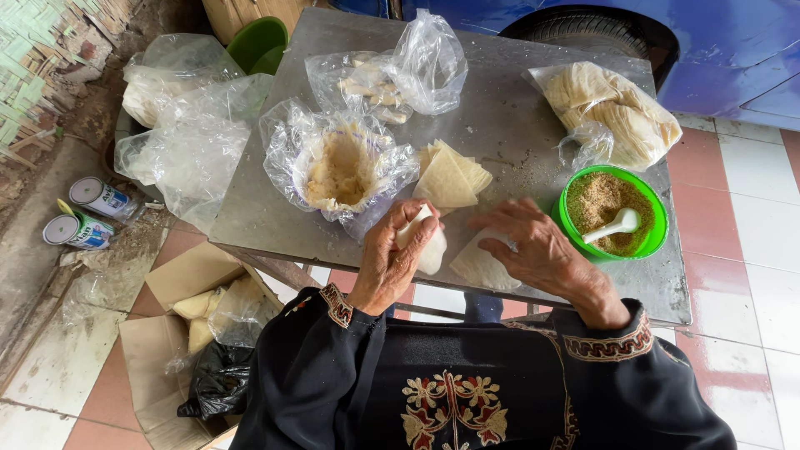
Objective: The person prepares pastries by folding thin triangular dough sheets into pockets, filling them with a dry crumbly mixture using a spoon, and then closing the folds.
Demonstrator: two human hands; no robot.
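My left hand [392,258] is closed around a folded pale wrapper piece [430,250] at the near edge of the grey metal table [508,117]. My right hand [533,246] lies flat, fingers pressing on another thin wrapper sheet [479,268]. A small stack of triangular wrappers [450,175] sits just beyond my hands. To its left, a plastic-lined bowl of crumbly filling [340,171]. To the right stands a green bowl of brown crumbs [612,212] with a white spoon [617,225] in it.
A bag of round wrappers [612,112] lies at the far right, and a clear bag of rolled pieces [392,79] at the back. On the left are plastic bags [187,133], a green basin [258,42], two cans [87,217] and a cardboard box [179,333]. A blue vehicle [667,33] stands behind.
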